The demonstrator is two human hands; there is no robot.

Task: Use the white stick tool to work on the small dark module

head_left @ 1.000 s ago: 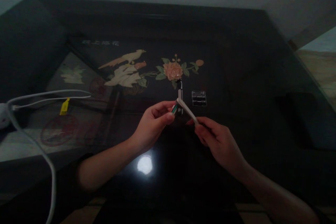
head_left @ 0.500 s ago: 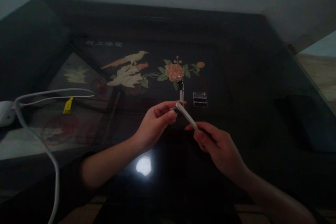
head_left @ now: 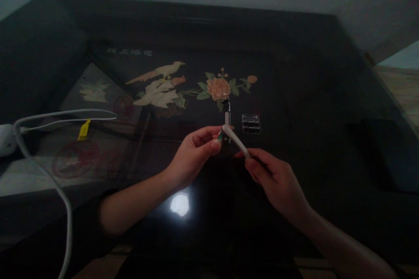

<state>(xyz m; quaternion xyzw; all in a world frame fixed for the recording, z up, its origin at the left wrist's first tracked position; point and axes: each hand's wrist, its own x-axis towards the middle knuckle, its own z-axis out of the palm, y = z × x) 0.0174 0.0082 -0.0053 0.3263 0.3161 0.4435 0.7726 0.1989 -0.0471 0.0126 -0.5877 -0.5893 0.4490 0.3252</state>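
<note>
My left hand (head_left: 193,154) pinches a small green-tipped part (head_left: 220,137) between thumb and fingers. My right hand (head_left: 273,176) grips a slim white handle (head_left: 236,141) that slants up to the left, its top end meeting the small part. Both hands hover above a dark glossy table (head_left: 294,96). Just beyond them on the table lies a small white and black piece (head_left: 226,115), and to its right a small clear plastic case (head_left: 251,123).
The tabletop carries an inlaid bird and flower picture (head_left: 196,87). White cables (head_left: 59,117) with a yellow tag (head_left: 84,129) run in from the left. A lamp's reflection (head_left: 180,204) shines near the front edge. A dark flat object (head_left: 386,152) lies at the right.
Both hands stay together with only small shifts. The green tip showed, was covered half a second ago, and shows again now.
</note>
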